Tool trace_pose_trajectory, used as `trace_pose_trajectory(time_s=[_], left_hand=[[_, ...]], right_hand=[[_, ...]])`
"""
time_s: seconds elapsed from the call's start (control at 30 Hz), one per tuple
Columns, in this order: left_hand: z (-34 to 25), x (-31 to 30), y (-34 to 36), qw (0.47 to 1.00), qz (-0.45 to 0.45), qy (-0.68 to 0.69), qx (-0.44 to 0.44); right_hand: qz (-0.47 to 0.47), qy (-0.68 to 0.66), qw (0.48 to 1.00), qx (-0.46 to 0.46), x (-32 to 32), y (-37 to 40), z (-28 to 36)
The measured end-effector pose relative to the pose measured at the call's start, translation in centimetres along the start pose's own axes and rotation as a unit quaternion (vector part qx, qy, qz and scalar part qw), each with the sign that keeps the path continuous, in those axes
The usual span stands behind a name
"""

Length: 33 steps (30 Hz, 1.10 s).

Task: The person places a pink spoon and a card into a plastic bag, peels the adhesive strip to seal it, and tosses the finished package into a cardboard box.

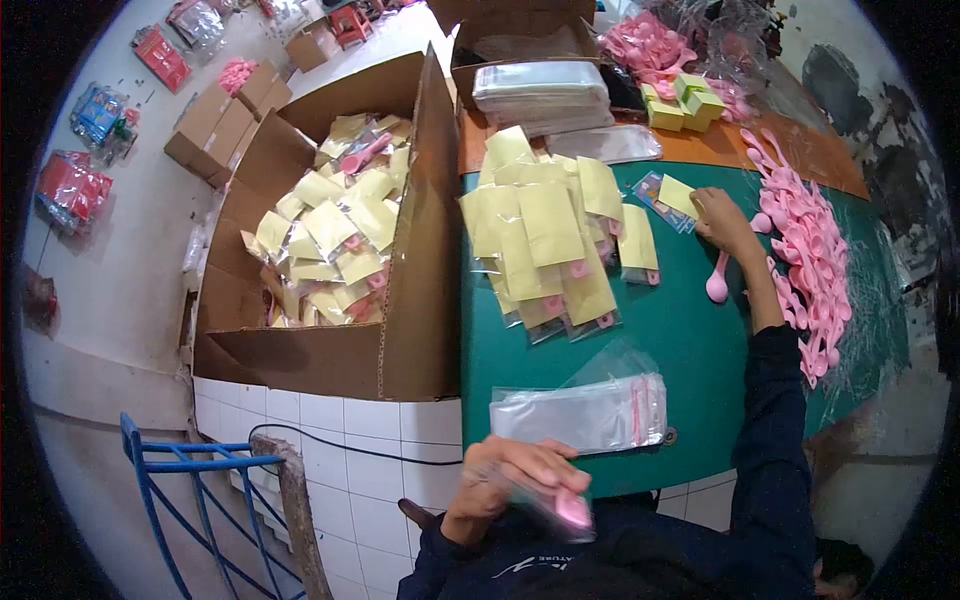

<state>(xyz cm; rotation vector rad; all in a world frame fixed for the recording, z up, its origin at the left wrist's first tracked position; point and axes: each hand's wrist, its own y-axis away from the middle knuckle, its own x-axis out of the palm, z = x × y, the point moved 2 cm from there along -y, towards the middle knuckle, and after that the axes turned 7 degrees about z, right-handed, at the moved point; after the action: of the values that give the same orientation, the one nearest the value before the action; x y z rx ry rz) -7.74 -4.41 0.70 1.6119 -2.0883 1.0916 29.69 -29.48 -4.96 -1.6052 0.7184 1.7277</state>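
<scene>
My left hand [525, 470], close to my body and a little blurred, is closed around a clear plastic bag with a pink plastic spoon [573, 508] in it. Reaching over the green table, my right hand [725, 222] has its fingertips on the edge of a small yellow card [678, 196]. That card lies over a blue printed card [652, 192]. Just below the right hand, a single pink spoon [718, 285] rests on the table. A stack of clear plastic bags [575, 412] lies between my left hand and a pile of bagged yellow cards [540, 225].
A large cardboard box [420, 290] full of bagged yellow cards stands left of the green table [700, 380]. Along the right edge is a heap of pink spoons [810, 260]. Toward the back are more clear bags [545, 95] and yellow-green card stacks [690, 100].
</scene>
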Motion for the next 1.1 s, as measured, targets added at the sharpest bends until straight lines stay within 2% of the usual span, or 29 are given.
trace_pose_trajectory(time_s=[0.03, 0.07, 0.17, 0.23, 0.3, 0.33, 0.37, 0.43, 0.5, 0.53, 0.57, 0.6, 0.63, 0.7, 0.73, 0.77, 0.83, 0.87, 0.93, 1.03, 1.1], left_hand=[[-0.2, 0.0, 0.2, 1.0, -0.017, 0.014, -0.011], [-0.5, 0.1, -0.3, 0.998, 0.028, -0.058, -0.012], [-1.0, -0.7, 0.3, 0.999, -0.008, -0.028, 0.014], [-2.1, -0.4, 0.1, 0.994, -0.044, -0.091, 0.038], [-1.8, -0.3, 0.3, 0.998, -0.051, -0.02, 0.03], [-2.1, -0.8, -0.3, 0.994, -0.044, 0.002, 0.102], [-2.6, -1.0, 0.2, 0.982, -0.087, -0.131, 0.1], [-2.5, 0.3, -1.1, 0.992, 0.008, -0.121, 0.028], [-2.4, -0.6, -1.1, 0.992, -0.023, -0.077, 0.093], [-2.7, -1.2, -0.8, 0.979, -0.055, -0.158, 0.114], [-2.7, -1.1, -1.0, 0.985, -0.051, -0.157, 0.05], [-2.6, -0.7, -1.1, 0.986, -0.051, -0.156, -0.011], [-2.6, -0.5, -1.1, 0.984, -0.053, -0.154, -0.07], [-2.7, -1.7, -1.3, 0.973, -0.106, -0.202, -0.044], [-2.8, -1.8, -1.7, 0.964, -0.092, -0.239, -0.079], [-2.7, -1.8, -2.1, 0.952, -0.077, -0.273, -0.114], [-1.9, -2.0, -2.3, 0.946, -0.116, -0.249, -0.174], [-1.4, -2.1, -2.3, 0.94, -0.135, -0.236, -0.206], [-0.6, -2.6, -2.5, 0.943, -0.112, -0.208, -0.235], [0.2, -2.7, -2.8, 0.942, -0.104, -0.191, -0.254], [0.4, -2.8, -2.8, 0.937, -0.103, -0.205, -0.264]], right_hand=[[-0.016, 0.023, 1.0, 0.001, 0.5, 0.0, 0.2], [-0.005, 0.056, 0.998, 0.024, 0.8, 0.0, 0.3], [-0.105, 0.023, 0.994, -0.011, 1.2, 0.3, 0.0], [-0.107, -0.031, 0.994, -0.02, -0.2, 1.3, 1.2], [-0.069, -0.078, 0.994, -0.024, -1.2, 1.2, 1.4], [-0.03, -0.1, 0.994, -0.021, -1.2, 1.1, 1.3], [0.008, -0.123, 0.992, -0.016, -1.1, 1.1, 1.2], [0.008, -0.096, 0.995, -0.016, -1.4, 1.1, 1.6], [-0.01, -0.052, 0.999, -0.012, -0.9, 0.7, 1.4], [-0.028, -0.024, 0.999, -0.004, 0.3, 0.3, 0.9], [-0.047, 0.004, 0.999, 0.004, 1.0, 0.1, 0.7], [-0.121, 0.002, 0.992, -0.039, 0.5, 0.6, 1.8], [-0.131, -0.033, 0.991, -0.024, 0.1, 0.7, 1.9], [-0.147, -0.107, 0.983, 0.006, -0.6, 0.9, 2.2], [-0.171, -0.121, 0.978, -0.022, -1.2, 1.2, 2.6], [-0.154, -0.18, 0.972, 0.001, -2.4, 1.9, 3.7], [-0.115, -0.291, 0.949, 0.046, -5.2, 3.3, 7.5], [-0.08, -0.355, 0.931, 0.026, -5.9, 4.0, 8.7], [-0.01, -0.477, 0.879, -0.011, -7.0, 5.5, 11.1], [0.117, -0.575, 0.809, -0.037, -10.8, 8.2, 16.9], [0.163, -0.55, 0.819, -0.023, -11.9, 9.4, 18.3]])
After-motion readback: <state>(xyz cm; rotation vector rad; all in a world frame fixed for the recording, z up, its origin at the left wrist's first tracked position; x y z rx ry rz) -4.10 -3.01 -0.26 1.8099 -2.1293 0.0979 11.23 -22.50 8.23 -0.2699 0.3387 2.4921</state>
